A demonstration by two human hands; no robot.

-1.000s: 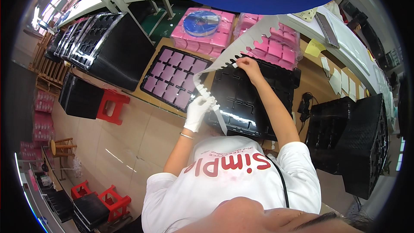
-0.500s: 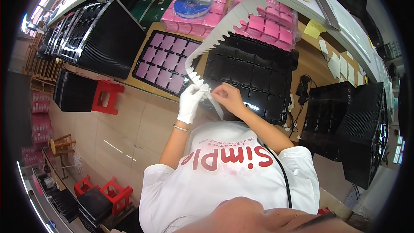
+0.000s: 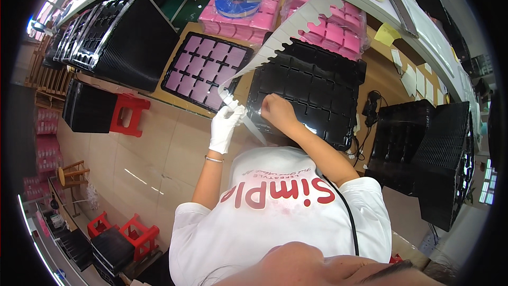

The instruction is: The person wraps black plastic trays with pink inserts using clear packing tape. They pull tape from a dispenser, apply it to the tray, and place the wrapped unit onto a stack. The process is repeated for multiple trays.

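A long, pale strip [image 3: 291,29] with a notched edge slants down from the upper right. My left hand [image 3: 225,130], in a white glove, is closed on its lower part, and a loose tail hangs past the fingers toward my shirt. My bare right hand [image 3: 279,114] is just to the right, apart from the strip, over the near left part of a black compartment tray [image 3: 330,106]. Its fingers are curled together; whatever they hold, if anything, is hidden. Left of the trays' middle, a black-rimmed tray with purple-pink pads [image 3: 198,71] lies on the bench.
Pink pad stacks [image 3: 238,24] stand at the back, one bearing a blue roll [image 3: 238,2]. Tall black tray stacks [image 3: 132,47] rise at the left, and more trays [image 3: 444,153] stand at right beside cables. A red stool [image 3: 129,116] is on the floor, left.
My left hand has moved slightly left and down with the strip. My right hand has come away from the strip, rising a little, so a gap now separates the hands.
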